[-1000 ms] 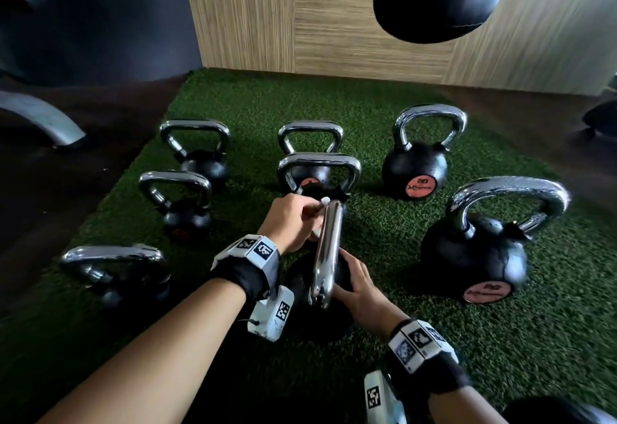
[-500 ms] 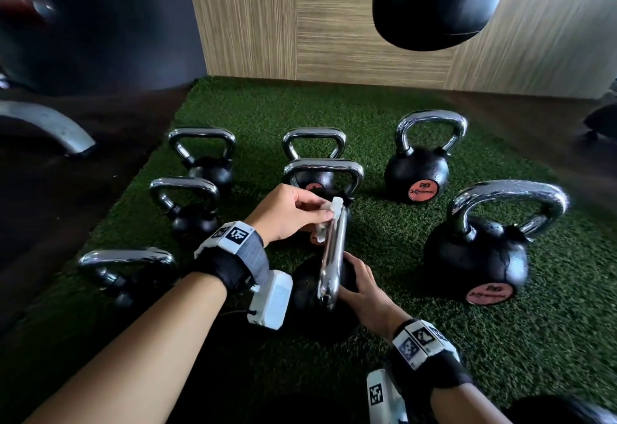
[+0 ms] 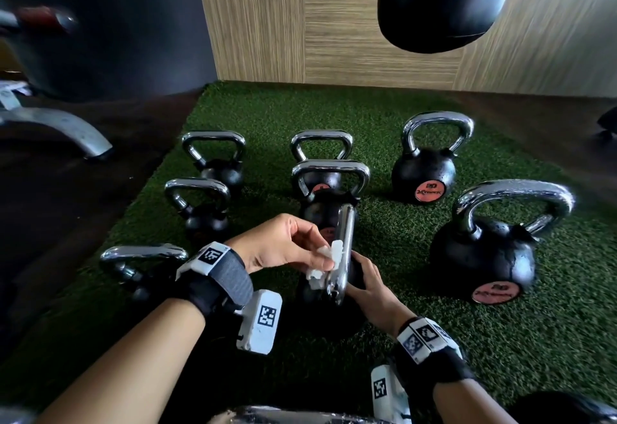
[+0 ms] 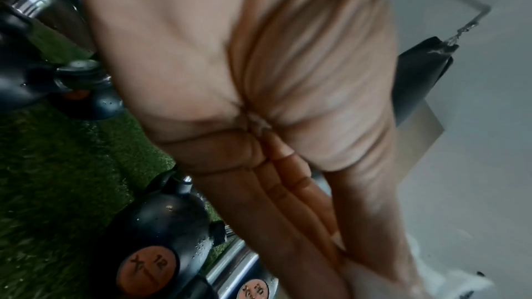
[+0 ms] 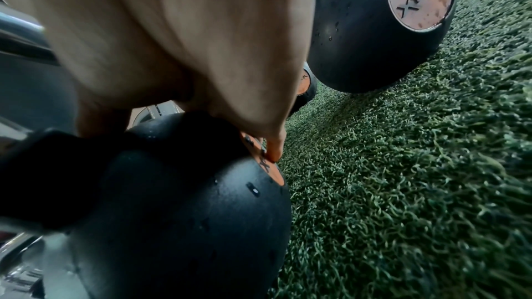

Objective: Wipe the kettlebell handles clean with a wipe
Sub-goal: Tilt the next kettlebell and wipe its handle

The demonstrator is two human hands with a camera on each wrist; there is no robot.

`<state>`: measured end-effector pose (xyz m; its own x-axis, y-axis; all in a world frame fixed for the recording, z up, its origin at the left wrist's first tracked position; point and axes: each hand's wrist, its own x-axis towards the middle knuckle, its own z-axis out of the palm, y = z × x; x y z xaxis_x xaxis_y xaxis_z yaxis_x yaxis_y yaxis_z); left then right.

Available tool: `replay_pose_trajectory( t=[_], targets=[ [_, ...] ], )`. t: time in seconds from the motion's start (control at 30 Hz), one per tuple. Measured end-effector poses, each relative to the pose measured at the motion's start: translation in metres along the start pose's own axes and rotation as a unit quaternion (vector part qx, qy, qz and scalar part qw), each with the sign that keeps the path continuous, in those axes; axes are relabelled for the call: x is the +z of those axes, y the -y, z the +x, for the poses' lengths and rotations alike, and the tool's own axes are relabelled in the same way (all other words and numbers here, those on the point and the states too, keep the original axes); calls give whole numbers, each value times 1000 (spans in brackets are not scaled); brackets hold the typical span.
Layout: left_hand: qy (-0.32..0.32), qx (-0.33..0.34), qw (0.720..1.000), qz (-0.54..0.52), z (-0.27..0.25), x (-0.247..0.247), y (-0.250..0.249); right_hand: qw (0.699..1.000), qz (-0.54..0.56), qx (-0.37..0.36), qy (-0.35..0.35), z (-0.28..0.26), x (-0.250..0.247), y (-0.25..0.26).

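A black kettlebell (image 3: 357, 276) with a chrome handle (image 3: 344, 250) stands on the turf just in front of me, its handle seen edge-on. My left hand (image 3: 300, 250) pinches a crumpled white wipe (image 3: 325, 261) against the near half of that handle. In the left wrist view my left hand (image 4: 331, 224) fills the frame, and the wipe (image 4: 449, 281) peeks out past the fingertips. My right hand (image 3: 364, 285) rests on the right side of the black ball. In the right wrist view its fingertips (image 5: 272, 151) touch the orange label on the ball (image 5: 178, 201).
Several more chrome-handled kettlebells stand on the green turf mat (image 3: 417, 306); a large one (image 3: 487, 246) sits to the right, smaller ones (image 3: 203, 210) to the left. A black punching bag (image 3: 444, 2) hangs ahead. A grey bench leg (image 3: 60, 129) lies on the dark floor left.
My left hand has slid the wipe from the far end of the handle toward me, down to its near half. The right hand has stayed on the ball.
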<state>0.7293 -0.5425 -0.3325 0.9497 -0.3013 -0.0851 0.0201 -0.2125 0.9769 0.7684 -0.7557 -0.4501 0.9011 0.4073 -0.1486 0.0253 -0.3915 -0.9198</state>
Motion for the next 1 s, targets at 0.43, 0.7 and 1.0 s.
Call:
replay_pose_trajectory(
  t=[0.43,0.7,1.0],
  targets=[
    [-8,24,995,100,-23,9,31,1000,9,-11,-16,7,2,-12],
    [-71,-1,986,150,-27,25,55,998,-54,-10,-17,4,3,-9],
    [-177,22,983,35,-24,-2,19,927,-239,-188,-220,-35,-46,85]
  ],
)
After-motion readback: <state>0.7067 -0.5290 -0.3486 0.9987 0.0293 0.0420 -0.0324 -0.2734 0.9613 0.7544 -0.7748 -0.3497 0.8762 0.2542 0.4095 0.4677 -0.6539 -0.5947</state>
